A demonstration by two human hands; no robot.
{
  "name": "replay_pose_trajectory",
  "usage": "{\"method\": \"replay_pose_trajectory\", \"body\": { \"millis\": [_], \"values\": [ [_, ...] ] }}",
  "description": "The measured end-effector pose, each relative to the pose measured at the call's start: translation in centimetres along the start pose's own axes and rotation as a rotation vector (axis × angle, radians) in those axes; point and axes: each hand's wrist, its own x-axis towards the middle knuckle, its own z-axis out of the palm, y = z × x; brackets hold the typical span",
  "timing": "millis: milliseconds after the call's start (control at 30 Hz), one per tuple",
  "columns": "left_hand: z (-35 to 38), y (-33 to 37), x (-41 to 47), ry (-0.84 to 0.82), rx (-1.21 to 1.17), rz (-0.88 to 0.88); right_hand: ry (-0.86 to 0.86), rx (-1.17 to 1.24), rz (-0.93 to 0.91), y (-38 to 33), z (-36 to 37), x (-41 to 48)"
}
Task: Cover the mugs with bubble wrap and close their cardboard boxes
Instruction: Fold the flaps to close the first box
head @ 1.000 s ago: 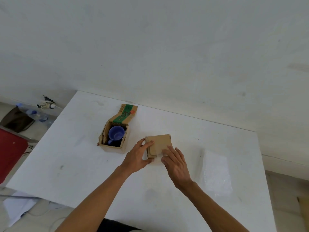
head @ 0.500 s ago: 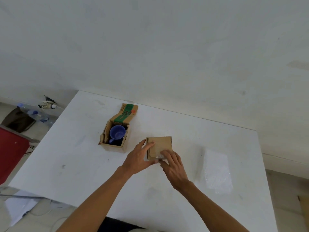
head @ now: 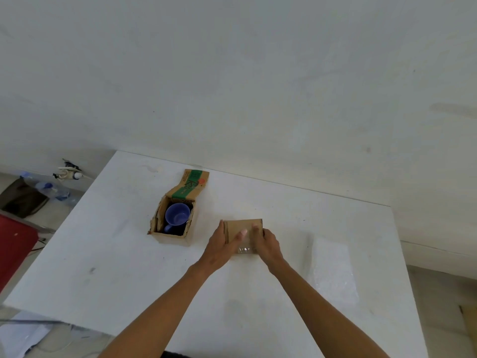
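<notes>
A small plain cardboard box (head: 242,226) sits mid-table with its lid folded down. My left hand (head: 222,246) grips its left side, thumb on the lid. My right hand (head: 265,244) holds its right front corner, fingers pressing on top. A bit of bubble wrap (head: 244,250) shows at the box's near edge between my hands. To the left stands a second cardboard box (head: 171,235), open, its green-taped lid (head: 192,187) lying back on the table. A blue mug (head: 176,217) stands uncovered inside it.
A loose sheet of bubble wrap (head: 333,272) lies flat on the white table (head: 103,254) to the right of my hands. A white wall rises behind the table. On the floor at left are a red object (head: 13,246), a dark bag (head: 23,200) and plastic bottles (head: 54,189).
Both hands have shifted from pressing the lid's front to clasping the closed box on both sides. The lid now lies flatter. The open box and the loose sheet have not moved.
</notes>
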Motion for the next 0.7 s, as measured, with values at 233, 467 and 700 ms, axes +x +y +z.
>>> {"method": "replay_pose_trajectory", "body": {
  "millis": [233, 467, 700],
  "values": [
    [-0.4, 1.8, 0.7, 0.080, 0.073, 0.067, 0.051, 0.223, -0.086, 0.8, -1.4, 0.5],
    [0.7, -1.6, 0.7, -0.016, 0.227, 0.101, 0.012, -0.089, -0.273, 5.1, -0.1, 1.4],
    [1.0, -2.6, 2.7, -0.069, 0.344, 0.053, -0.005, -0.487, -0.461, 6.5, 0.8, 3.2]
  ]
}}
